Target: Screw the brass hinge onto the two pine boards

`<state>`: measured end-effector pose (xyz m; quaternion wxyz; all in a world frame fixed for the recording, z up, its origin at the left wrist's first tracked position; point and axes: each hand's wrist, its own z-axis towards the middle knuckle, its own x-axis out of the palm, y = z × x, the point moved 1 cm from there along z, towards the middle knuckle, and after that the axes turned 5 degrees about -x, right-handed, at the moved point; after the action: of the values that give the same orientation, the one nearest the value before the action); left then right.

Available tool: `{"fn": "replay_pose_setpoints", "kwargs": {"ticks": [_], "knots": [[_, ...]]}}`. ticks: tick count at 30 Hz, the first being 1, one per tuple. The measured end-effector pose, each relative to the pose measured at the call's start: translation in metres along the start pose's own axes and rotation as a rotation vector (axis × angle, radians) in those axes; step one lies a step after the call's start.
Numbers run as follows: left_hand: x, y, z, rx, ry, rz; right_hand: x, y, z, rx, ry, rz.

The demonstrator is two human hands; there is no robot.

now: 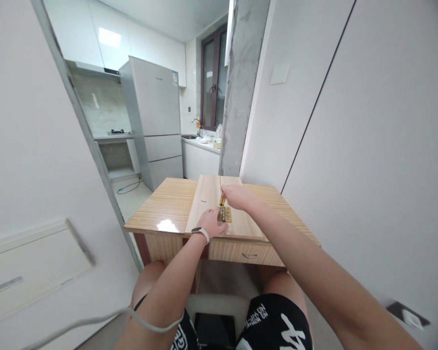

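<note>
My right hand [238, 196] is closed around the handle of a yellow-handled screwdriver [222, 199]. The screwdriver points down, its tip at a brass-coloured hinge [226, 214]. This hinge lies across the seam of two pale wooden boards [204, 187] placed side by side. Beside the hinge, my left hand [210, 222] rests on the boards, thumb spread along the near edge and fingers at its left side; the fingertips are partly hidden. A small dark thing, perhaps a screw [203, 201], lies on the left board.
Under the boards stands a wooden table [160, 204] with a drawer [241, 252]. A white cable [105, 318] crosses over my left forearm. White walls rise on both sides. Beyond the table are a fridge [160, 107] and a kitchen counter [200, 158].
</note>
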<state>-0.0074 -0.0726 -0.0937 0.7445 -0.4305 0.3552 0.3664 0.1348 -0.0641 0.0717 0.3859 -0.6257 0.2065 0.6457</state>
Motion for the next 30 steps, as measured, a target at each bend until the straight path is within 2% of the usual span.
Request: {"fn": "replay_pose_setpoints", "kwargs": {"ticks": [12, 15, 20, 30], "knots": [[0.000, -0.002, 0.001, 0.011, -0.003, 0.016, -0.003, 0.010, 0.009, 0.119, 0.041, -0.037], [0.000, -0.001, 0.000, 0.012, -0.008, 0.012, -0.002, 0.009, 0.009, 0.084, -0.001, -0.012], [-0.001, -0.001, 0.000, 0.009, -0.008, 0.010, 0.001, 0.004, 0.004, -0.100, -0.018, 0.020], [-0.006, -0.005, -0.001, -0.018, 0.018, 0.003, -0.005, 0.006, 0.000, -0.037, 0.022, -0.021]]}}
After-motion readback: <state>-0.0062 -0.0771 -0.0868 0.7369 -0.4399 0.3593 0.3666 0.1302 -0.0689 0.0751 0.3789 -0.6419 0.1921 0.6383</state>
